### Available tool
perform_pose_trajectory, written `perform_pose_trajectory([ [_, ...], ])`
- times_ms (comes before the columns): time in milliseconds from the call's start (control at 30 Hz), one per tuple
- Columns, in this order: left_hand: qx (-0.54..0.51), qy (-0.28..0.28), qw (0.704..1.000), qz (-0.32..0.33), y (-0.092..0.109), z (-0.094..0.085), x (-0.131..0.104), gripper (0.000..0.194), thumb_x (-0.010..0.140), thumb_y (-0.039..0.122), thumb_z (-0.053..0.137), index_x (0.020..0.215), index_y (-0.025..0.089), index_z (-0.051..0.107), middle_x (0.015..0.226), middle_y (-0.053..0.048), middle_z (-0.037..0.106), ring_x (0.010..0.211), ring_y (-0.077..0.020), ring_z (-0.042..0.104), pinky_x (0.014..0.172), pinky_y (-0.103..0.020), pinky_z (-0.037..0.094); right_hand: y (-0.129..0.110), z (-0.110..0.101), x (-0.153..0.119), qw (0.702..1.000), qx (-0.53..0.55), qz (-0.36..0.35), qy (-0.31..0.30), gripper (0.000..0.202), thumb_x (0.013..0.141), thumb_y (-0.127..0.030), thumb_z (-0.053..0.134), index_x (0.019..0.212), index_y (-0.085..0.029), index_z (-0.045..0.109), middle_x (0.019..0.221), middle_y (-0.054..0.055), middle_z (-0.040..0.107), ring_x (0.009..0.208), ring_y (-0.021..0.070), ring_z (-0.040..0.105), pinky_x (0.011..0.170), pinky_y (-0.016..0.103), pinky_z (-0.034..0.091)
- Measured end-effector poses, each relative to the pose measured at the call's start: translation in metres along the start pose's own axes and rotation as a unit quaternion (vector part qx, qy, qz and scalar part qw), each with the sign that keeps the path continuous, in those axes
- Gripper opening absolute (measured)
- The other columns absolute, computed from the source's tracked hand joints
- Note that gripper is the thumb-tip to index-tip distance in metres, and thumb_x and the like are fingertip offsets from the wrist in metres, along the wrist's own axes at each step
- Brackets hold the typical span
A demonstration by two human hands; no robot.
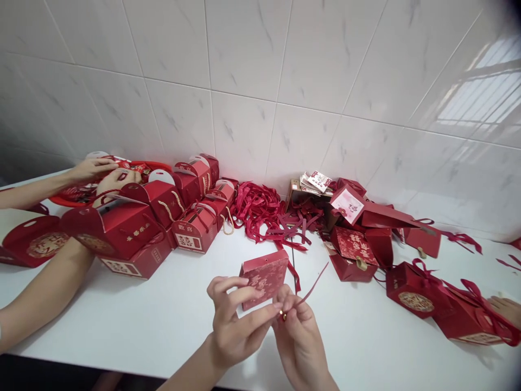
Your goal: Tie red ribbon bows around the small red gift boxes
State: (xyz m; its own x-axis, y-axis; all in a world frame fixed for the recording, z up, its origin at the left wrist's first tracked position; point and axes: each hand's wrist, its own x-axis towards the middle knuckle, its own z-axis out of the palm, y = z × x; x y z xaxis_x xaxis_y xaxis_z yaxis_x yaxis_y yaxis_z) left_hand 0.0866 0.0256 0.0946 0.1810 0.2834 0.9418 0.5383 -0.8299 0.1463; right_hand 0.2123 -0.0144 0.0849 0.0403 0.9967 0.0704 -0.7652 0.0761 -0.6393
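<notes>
In the head view, my left hand (240, 312) holds a small flat red box (266, 277) with a pale floral print, its fingers across the front face. My right hand (299, 326) is pinched around a thin red ribbon (315, 285) beside the box's lower right corner. A small gold piece (283, 315) shows between the fingertips of both hands. The ribbon's free end points up to the right. Both hands are over the near part of the white table (171, 320).
Red gift boxes (138, 217) stand at the left, near another person's arms (52, 293) and a red basket (150, 165). Behind lies a ribbon pile (256, 209). More boxes (354, 250) and bow-tied boxes (415, 288) are at the right, where another hand (507, 309) shows.
</notes>
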Motion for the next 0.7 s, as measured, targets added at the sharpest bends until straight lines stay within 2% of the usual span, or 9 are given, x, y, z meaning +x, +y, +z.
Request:
perform_pose_trajectory([
  [100,0.005,0.007,0.999,-0.039,0.005,0.005,-0.007,0.027,0.071,0.011,0.062,0.087,0.032,0.069,0.076,-0.004,0.050,0.086,-0.0223,0.046,0.076,-0.039,0.038,0.015,0.000,-0.001,0.998,0.010,0.012,0.063,0.023,0.062,-0.040,0.082,0.069,-0.024,0.067,0.078,0.002,0.054,0.075,0.0146,0.053,0.074,0.029,0.049],
  [200,0.001,0.021,0.994,-0.105,0.015,0.011,-0.013,0.023,0.072,0.009,0.058,0.083,0.027,0.066,0.074,-0.003,0.049,0.081,-0.0210,0.046,0.074,-0.038,0.037,0.029,0.002,0.001,0.993,0.018,0.020,0.116,0.027,0.059,-0.042,0.083,0.077,-0.026,0.069,0.082,0.004,0.059,0.080,0.0180,0.056,0.078,0.033,0.049],
  [300,-0.018,0.021,0.982,-0.187,0.024,0.017,-0.015,0.014,0.076,0.010,0.055,0.078,0.024,0.060,0.074,-0.003,0.050,0.080,-0.0207,0.048,0.072,-0.037,0.038,0.036,0.006,0.004,0.992,0.025,0.006,0.122,0.025,0.063,-0.044,0.080,0.076,-0.026,0.069,0.077,0.002,0.059,0.076,0.0167,0.056,0.077,0.032,0.050],
  [367,-0.035,0.008,0.978,-0.208,0.024,0.018,-0.015,0.013,0.078,0.011,0.054,0.077,0.023,0.058,0.073,-0.002,0.051,0.079,-0.0205,0.048,0.071,-0.036,0.038,0.037,0.005,0.007,0.994,0.012,-0.007,0.108,0.022,0.065,-0.043,0.079,0.074,-0.026,0.069,0.075,0.001,0.058,0.074,0.0152,0.055,0.075,0.030,0.049],
  [500,-0.023,-0.022,0.988,-0.153,0.009,0.011,-0.013,0.014,0.077,0.009,0.057,0.078,0.023,0.061,0.072,-0.001,0.051,0.079,-0.0196,0.048,0.072,-0.035,0.036,0.025,-0.011,0.011,0.995,-0.089,-0.019,0.038,0.015,0.071,-0.037,0.076,0.078,-0.025,0.071,0.078,0.001,0.057,0.079,0.0157,0.056,0.079,0.029,0.046],
  [600,-0.012,-0.056,0.994,-0.097,-0.005,0.003,-0.012,0.019,0.075,0.007,0.059,0.080,0.025,0.064,0.072,-0.001,0.050,0.079,-0.0191,0.047,0.074,-0.035,0.035,0.011,-0.023,0.011,0.985,-0.171,0.007,-0.016,0.011,0.073,-0.029,0.075,0.082,-0.023,0.072,0.082,0.002,0.057,0.084,0.0173,0.056,0.082,0.031,0.044],
  [700,-0.027,-0.084,0.995,-0.051,-0.012,-0.001,-0.014,0.025,0.074,0.005,0.059,0.083,0.027,0.066,0.076,-0.002,0.052,0.081,-0.0193,0.047,0.075,-0.035,0.035,0.000,-0.028,0.008,0.979,-0.199,0.027,-0.038,0.008,0.074,-0.026,0.074,0.079,-0.022,0.070,0.082,0.002,0.057,0.082,0.0159,0.055,0.080,0.029,0.044],
])
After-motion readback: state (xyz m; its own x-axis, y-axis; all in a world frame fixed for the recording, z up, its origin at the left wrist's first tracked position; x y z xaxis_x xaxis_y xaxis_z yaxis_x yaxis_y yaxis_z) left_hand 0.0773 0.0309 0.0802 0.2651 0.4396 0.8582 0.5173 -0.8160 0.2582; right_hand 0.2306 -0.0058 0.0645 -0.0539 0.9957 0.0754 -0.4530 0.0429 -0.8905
